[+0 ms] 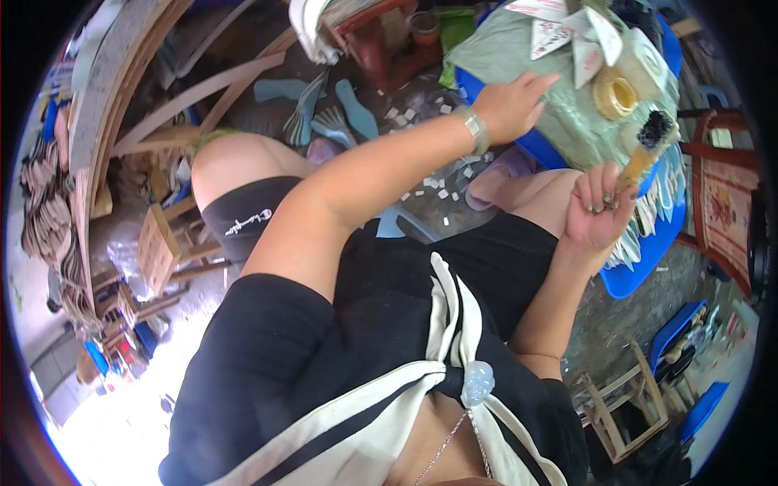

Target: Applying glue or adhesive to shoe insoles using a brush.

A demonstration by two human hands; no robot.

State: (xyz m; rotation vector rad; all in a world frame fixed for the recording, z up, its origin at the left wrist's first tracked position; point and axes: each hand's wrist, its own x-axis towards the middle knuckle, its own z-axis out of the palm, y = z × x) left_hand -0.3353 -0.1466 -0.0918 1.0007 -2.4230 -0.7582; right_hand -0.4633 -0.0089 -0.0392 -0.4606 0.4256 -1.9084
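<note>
My right hand (pixel 600 204) is closed around the yellowish handle of a flat brush (pixel 639 165). The brush points up and away, with its dark, wet-looking bristles over the far right side of a pale green sheet (pixel 559 121). My left hand (pixel 510 107) hovers near the left edge of that sheet, fingers stretched out and nothing visible in them. On the sheet, beyond the brush, sits a yellow round, ring-like container (pixel 614 94). White folded pieces with red print (pixel 567 40) lie at the sheet's far side.
A blue plastic tray (pixel 636 275) under the sheet holds pale strips. A wooden chair (pixel 721 178) stands to the right, an upturned wooden stool (pixel 624 405) at lower right. Blue-grey sole-shaped pieces (pixel 356 112) and white scraps litter the floor. Wooden boards (pixel 134 81) lean at left.
</note>
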